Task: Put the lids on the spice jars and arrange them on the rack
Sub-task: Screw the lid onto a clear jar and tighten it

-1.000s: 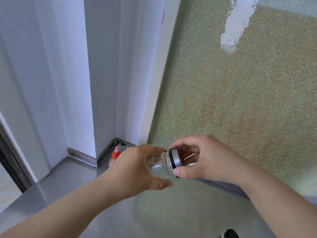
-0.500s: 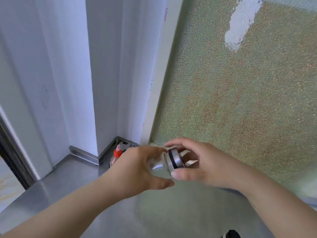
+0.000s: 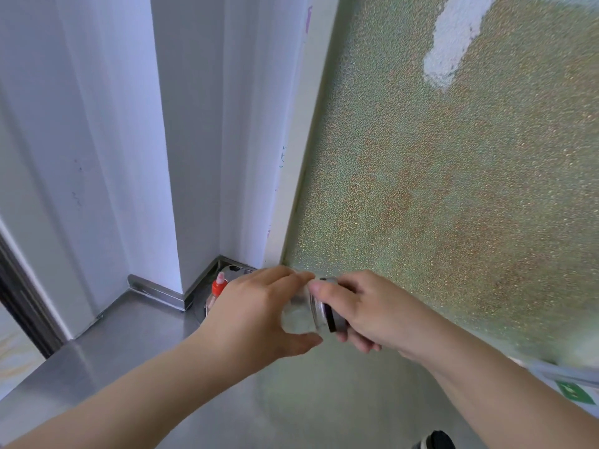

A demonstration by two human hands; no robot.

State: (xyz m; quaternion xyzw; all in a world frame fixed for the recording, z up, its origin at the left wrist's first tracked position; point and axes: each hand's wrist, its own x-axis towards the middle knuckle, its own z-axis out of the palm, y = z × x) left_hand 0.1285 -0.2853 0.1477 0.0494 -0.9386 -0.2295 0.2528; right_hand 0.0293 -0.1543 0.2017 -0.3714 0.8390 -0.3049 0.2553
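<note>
I held a clear glass jar [image 3: 299, 314] in mid-air above the steel table [image 3: 136, 348], lying on its side with its mouth pointing to my right. My left hand [image 3: 256, 314] wrapped the jar's body, fingers curled over the top and thumb underneath. My right hand [image 3: 359, 307] gripped the metal lid [image 3: 332, 314], which sat at the jar's mouth, with my thumb over its upper edge and my other fingers curled behind and below it. So the jar lay inside my left grip, and the lid lay inside my right grip, just right of the jar, touching its rim.

I judged the lid was partly on and mid-twist; I could not tell how far it was seated. The main risk was cross-threading: because the jar was tipped sideways, the lid could bite at an angle, jam, and feel tight while sitting crooked. Smooth glass could also turn or slip in my left grip if I twisted hard, and a drop onto the steel table below the jar could chip or break it. Whether the jar held any spice was unclear; if it did, a loose lid on a sideways jar could spill.

Left of the jar, in the wall corner, stood a small bottle [image 3: 216, 291] with a red cap. No rack was visible.
</note>
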